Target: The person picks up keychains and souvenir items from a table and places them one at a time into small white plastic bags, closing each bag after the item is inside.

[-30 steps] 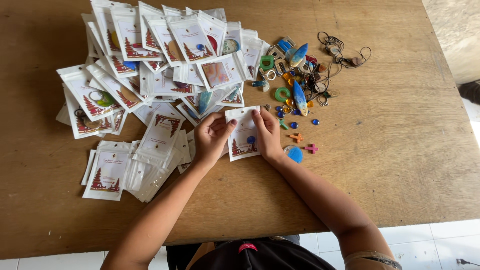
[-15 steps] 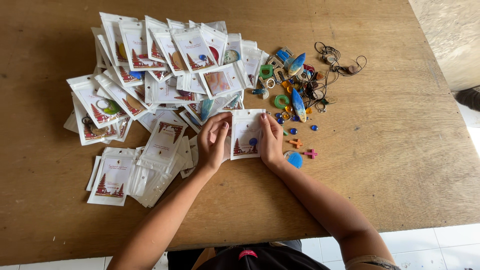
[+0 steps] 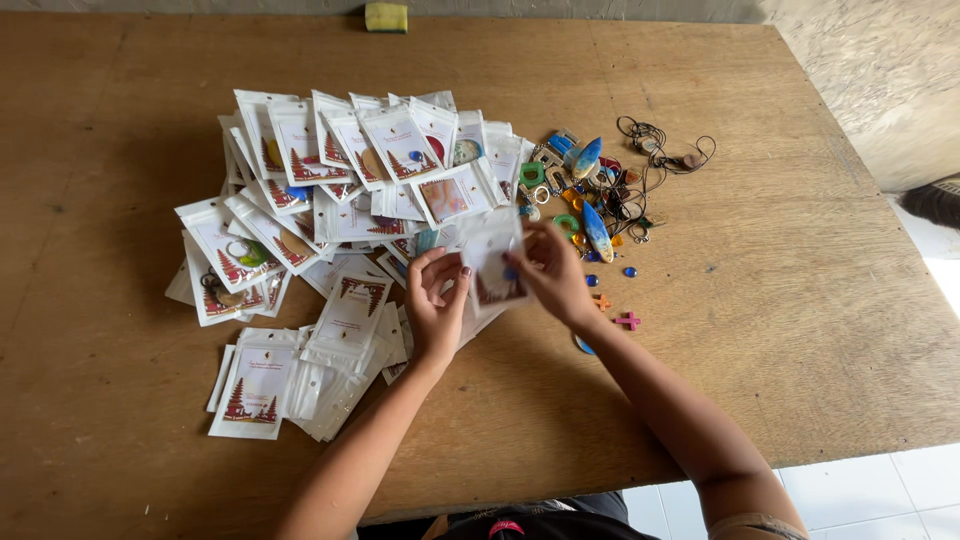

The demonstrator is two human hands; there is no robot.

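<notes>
My right hand [image 3: 550, 272] grips a small white packet [image 3: 493, 262] with a red print, lifted a little off the wooden table [image 3: 760, 300]. My left hand [image 3: 438, 305] is just left of the packet, fingers curled and apart, thumb close to the packet's edge. Behind both hands lies a big heap of filled white packets [image 3: 350, 190]. A flatter stack of packets [image 3: 300, 375] sits to the left of my left wrist. Loose colourful charms and keyrings [image 3: 585, 205] lie to the right of the heap.
Dark cords with pendants [image 3: 660, 150] lie at the back right of the charm pile. A pink cross charm [image 3: 628, 321] and small blue beads sit near my right forearm. A yellow sponge [image 3: 386, 16] rests at the far table edge. White floor tiles show at lower right.
The packet was pressed flat on the table under both hands; now my right hand has lifted it and my left hand has come off it.
</notes>
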